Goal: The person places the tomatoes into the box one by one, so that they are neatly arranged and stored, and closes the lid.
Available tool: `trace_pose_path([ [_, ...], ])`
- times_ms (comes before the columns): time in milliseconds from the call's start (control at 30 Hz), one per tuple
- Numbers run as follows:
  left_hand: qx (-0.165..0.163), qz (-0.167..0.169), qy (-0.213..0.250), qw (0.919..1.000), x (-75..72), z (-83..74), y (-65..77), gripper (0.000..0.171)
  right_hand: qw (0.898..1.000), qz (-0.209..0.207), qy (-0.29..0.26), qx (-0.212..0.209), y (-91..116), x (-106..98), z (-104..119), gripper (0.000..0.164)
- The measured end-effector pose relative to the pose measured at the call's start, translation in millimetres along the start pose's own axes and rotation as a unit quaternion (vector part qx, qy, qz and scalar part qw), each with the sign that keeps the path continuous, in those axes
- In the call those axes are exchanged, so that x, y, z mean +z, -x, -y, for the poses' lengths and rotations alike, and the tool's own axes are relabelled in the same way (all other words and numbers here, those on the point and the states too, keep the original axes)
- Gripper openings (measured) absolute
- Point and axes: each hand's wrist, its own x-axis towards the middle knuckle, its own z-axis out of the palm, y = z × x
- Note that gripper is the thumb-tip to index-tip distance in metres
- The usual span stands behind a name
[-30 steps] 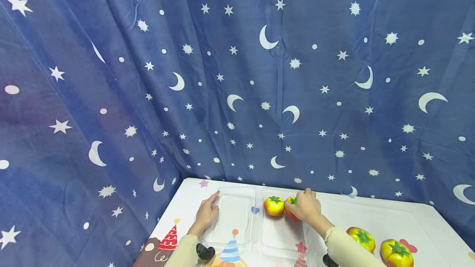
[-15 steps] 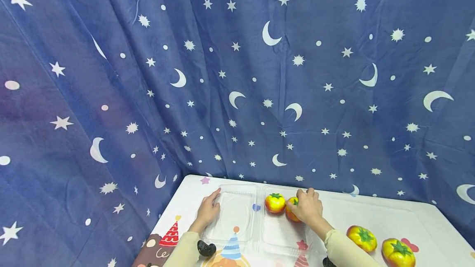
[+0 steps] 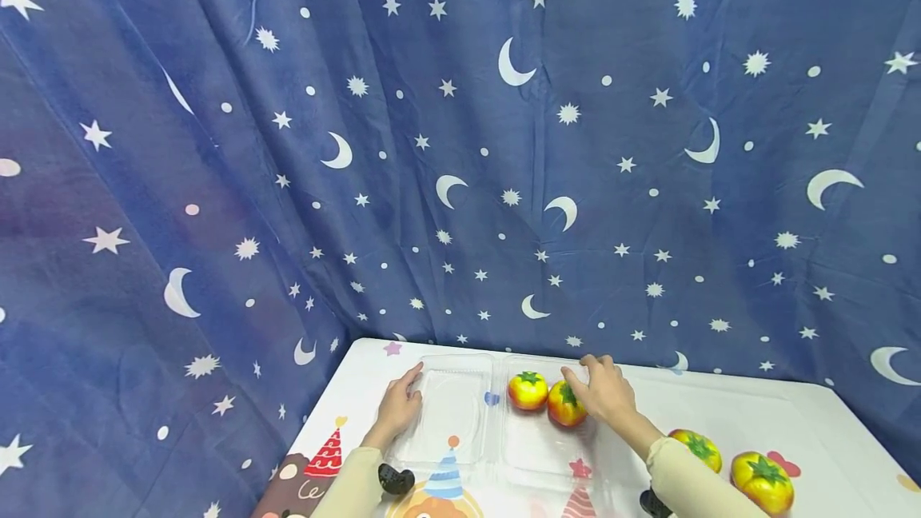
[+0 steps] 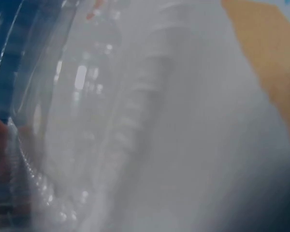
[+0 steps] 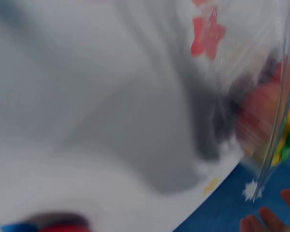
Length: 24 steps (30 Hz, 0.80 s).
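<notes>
Inside the clear container (image 3: 532,450), we see the right-hand fruit (image 3: 564,411) just left of the right hand (image 3: 606,392), fingers spread (grasping nothing); the left hand (image 3: 398,408), also unclenched, lies farther off.

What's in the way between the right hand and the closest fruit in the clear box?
Nothing visible: in the head view, the right hand is right by that near fruit, and the other fruit in the clear box sits beyond it.

On my feed the container (image 3: 452,416) is clear, glossy plastic, the fruits (image 3: 565,406) look smooth and shiny, and the far curtain (image 3: 475,142) is creased, matt cloth.
</notes>
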Motion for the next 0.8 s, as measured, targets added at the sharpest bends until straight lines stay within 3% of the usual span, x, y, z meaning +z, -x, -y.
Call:
trace_pose_path([
  [133, -0.002, 0.001, -0.003, 1.0, -0.4, 0.4, -2.2, 0.053, 1.0, -0.004, -0.009, -0.018, -1.0, -17.3, -17.4, 0.055],
  [300, -0.01, -0.002, 0.002, 0.9999, -0.5, 0.4, -4.6, 0.053, 0.999, 0.012, 0.023, -0.035, 4.0, -37.2, -48.0, 0.057],
  [567, -0.005, -0.002, 0.007, 1.0, 0.9, 0.2, -1.7, 0.053, 0.998, 0.052, 0.028, -0.017, 29.9, -57.1, -96.5, 0.071],
  [800, 0.001, -0.002, 0.006, 1.0, 1.5, 1.2, -0.6, 0.052, 0.996, 0.083, 0.019, -0.012, 53.5, -62.6, -113.8, 0.08],
])
